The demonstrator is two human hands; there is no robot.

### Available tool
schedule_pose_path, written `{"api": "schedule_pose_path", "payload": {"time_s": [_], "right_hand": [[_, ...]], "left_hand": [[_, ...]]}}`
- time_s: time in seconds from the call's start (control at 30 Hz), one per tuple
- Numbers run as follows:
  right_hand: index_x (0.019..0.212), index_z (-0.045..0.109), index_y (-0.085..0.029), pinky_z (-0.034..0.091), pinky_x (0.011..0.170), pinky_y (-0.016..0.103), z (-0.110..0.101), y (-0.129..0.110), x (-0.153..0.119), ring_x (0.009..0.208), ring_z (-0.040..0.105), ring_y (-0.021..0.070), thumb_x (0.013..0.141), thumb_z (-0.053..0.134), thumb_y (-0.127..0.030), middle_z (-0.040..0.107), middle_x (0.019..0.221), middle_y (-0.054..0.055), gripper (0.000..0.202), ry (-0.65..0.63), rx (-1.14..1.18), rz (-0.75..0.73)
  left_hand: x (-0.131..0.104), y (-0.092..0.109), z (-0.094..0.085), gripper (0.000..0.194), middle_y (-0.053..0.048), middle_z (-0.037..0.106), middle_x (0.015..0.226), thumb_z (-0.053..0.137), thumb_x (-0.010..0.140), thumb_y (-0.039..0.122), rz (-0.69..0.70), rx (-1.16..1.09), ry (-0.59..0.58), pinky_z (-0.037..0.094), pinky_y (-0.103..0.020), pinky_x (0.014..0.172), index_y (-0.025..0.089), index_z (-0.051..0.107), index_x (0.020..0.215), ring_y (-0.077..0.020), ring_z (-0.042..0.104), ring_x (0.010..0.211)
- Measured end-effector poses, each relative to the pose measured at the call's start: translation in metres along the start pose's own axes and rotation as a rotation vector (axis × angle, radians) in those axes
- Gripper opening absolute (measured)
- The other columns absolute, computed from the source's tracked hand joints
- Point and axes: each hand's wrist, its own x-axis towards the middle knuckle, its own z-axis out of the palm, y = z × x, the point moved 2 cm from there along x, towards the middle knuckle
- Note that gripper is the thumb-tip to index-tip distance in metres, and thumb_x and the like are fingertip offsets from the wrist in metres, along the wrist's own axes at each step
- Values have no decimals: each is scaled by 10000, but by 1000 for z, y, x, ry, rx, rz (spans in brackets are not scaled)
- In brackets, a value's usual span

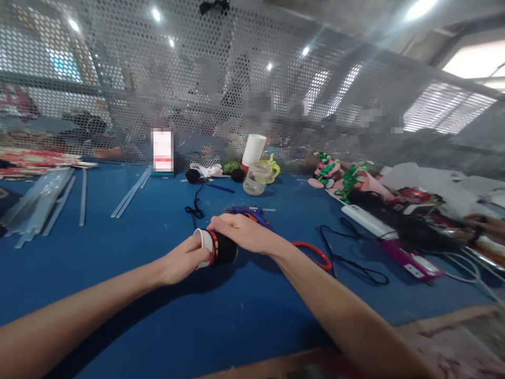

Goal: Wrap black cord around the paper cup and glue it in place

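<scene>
left hand: the cup (226, 249) is gripped at its white open end by the left hand (178, 263).
right hand: the far upper side of the cup is covered by the right hand (245, 231); its fingertips are partly hidden, so whether it is closed cannot be told.
cup: it is held on its side above the near-middle of the blue table (158, 326), mouth to the left, wrapped in black, with red and gold bands near the rim.
just behind: a blue glue gun (252, 211) is partly hidden by the right hand.
right: a red ring (321, 257) is partly covered by the forearm; a purple power strip (410, 260) is seen farther out.
back: stacked white cups (254, 147) are seen behind a clear jar (254, 184).
</scene>
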Motion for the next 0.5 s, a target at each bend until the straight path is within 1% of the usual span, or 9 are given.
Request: {"api": "schedule_pose_path", "payload": {"time_s": [0.03, 0.1, 0.17, 0.23, 0.3, 0.37, 0.43, 0.5], "right_hand": [[734, 623, -153, 402, 651, 254, 4, -4, 0, 726, 554, 146, 795, 374, -434, 625, 786, 38, 380, -34, 28, -28], [769, 616, -145, 402, 665, 261, 8, -6, 1, 740, 552, 149, 752, 468, -399, 624, 800, 44, 295, -38, 63, -1], [782, 606, -141, 404, 676, 267, 10, -4, 0, 738, 552, 145, 708, 541, -334, 623, 790, 42, 217, 30, 110, 60], [766, 592, -140, 408, 678, 275, 10, -3, -2, 724, 551, 140, 697, 554, -277, 618, 763, 35, 158, 81, 135, 106], [740, 577, -141, 405, 694, 286, 10, -3, -4, 737, 544, 141, 700, 546, -235, 608, 771, 35, 107, 97, 115, 102], [718, 559, -138, 397, 716, 292, 9, -4, -6, 773, 533, 144, 714, 526, -205, 595, 813, 47, 74, 111, 92, 71], [712, 535, -135, 394, 713, 290, 8, -5, -8, 772, 525, 139, 737, 497, -199, 585, 823, 56, 78, 150, 101, 46], [717, 501, -141, 401, 667, 277, 5, -6, -10, 706, 523, 122, 768, 457, -216, 582, 763, 43, 100, 195, 168, 23]], "left_hand": [[-1, 3, 1, 54, 44, 331, 559, 365, 616, 185, 17, 34, -22, 254, -213, 497, 154, 395, 584, -93, 283, 533], [-2, 8, 4, 59, 45, 316, 561, 354, 616, 181, 53, 87, -75, 252, -211, 500, 158, 365, 563, -90, 273, 536], [-2, 10, 6, 55, 46, 312, 567, 350, 615, 178, 76, 110, -109, 255, -208, 502, 160, 351, 563, -88, 270, 538], [-2, 11, 6, 62, 45, 313, 564, 349, 615, 185, 69, 119, -121, 255, -208, 500, 160, 347, 558, -88, 269, 537], [-2, 8, 5, 73, 44, 318, 557, 350, 614, 195, 34, 117, -107, 253, -209, 497, 160, 355, 550, -91, 275, 540], [-1, 4, 3, 81, 43, 334, 553, 363, 614, 206, -25, 85, -67, 254, -210, 492, 159, 376, 550, -93, 289, 539], [1, -2, 2, 71, 43, 358, 555, 389, 610, 213, -82, -4, -26, 262, -209, 491, 156, 406, 572, -93, 308, 532], [3, -6, 2, 66, 44, 379, 551, 415, 598, 214, -124, -154, -17, 274, -210, 493, 150, 431, 601, -89, 324, 514]]}}
